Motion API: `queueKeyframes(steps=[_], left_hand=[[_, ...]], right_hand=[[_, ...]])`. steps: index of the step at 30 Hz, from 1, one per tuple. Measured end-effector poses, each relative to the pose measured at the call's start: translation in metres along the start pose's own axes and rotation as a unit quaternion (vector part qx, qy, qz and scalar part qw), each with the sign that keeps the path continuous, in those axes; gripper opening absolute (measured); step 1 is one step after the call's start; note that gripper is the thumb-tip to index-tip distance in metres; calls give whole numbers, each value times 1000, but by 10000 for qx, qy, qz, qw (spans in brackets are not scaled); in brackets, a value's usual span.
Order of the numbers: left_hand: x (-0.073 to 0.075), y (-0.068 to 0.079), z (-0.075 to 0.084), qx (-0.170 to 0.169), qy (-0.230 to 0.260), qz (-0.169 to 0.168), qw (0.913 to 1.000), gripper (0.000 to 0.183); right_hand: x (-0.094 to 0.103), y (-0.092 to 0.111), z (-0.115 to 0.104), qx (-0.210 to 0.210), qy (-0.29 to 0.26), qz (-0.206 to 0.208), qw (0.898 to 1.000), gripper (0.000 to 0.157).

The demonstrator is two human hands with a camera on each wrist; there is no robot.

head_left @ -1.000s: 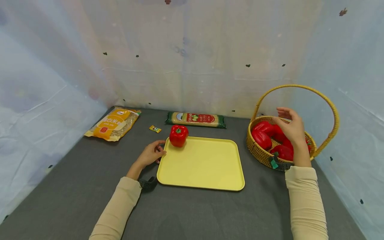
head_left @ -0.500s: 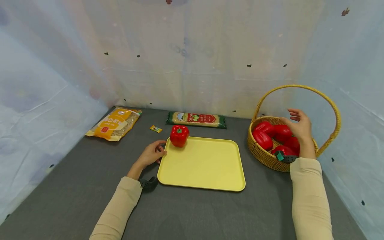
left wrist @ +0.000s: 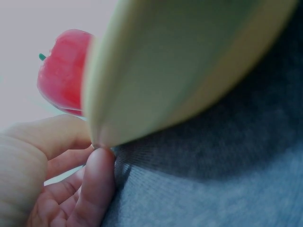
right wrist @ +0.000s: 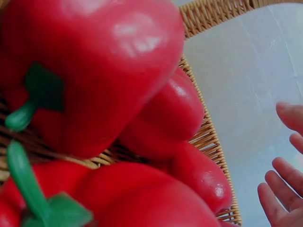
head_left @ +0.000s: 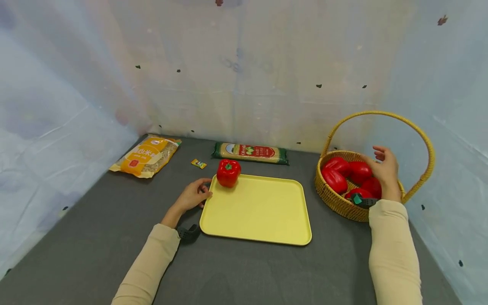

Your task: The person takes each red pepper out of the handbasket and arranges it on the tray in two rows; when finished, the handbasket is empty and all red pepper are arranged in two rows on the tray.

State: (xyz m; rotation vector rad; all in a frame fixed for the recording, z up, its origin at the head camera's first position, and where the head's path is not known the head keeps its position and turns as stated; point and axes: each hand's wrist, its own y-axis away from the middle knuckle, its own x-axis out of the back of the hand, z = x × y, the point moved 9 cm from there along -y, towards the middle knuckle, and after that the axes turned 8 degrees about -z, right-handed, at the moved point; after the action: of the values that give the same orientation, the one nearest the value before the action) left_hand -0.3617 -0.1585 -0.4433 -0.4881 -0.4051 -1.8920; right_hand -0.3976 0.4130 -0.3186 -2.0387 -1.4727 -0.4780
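"One red pepper sits on the yellow tray at its eleven o'clock corner, and our left hand pinches the rim near nine. What of our right hand?"

"It hangs over the wicker basket, between two and three o'clock from the tray, fingers parted and gripping nothing. At least five other peppers lie inside."

"We'd judge this a pick from the basket. How do we do it well?"

"We should lower onto one pepper, cup its sides rather than its stem, and lift straight up so its neighbours don't roll."

"What could hinder us?"

"The arched handle, and our wrist camera, low enough to nudge a pepper. The long green-ended pack at twelve, and the sachet and grain bag around ten, stand clear of our reach."
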Motion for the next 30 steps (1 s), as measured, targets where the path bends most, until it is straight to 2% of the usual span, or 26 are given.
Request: queueKeyframes(steps=[6,11,14,20,30], left_hand=[[-1,-1,-1,34,-23,-16,10000,48],[-2,-2,-1,-10,-4,-17,10000,48],[-1,-2,-2,6,12,12,10000,48],[0,-1,-3,30,-3,7,10000,48],[0,-2,-3,39,-67,53,10000,48]], right_hand=[[0,1,13,-32,31,34,10000,63],[1,-1,10,235,566,104,9981,61],[0,-1,8,211,976,36,9950,61],[-13,-3,21,-201,1475,-556,9873,72],[-25,-4,30,-435,1983,-1504,9676,88]])
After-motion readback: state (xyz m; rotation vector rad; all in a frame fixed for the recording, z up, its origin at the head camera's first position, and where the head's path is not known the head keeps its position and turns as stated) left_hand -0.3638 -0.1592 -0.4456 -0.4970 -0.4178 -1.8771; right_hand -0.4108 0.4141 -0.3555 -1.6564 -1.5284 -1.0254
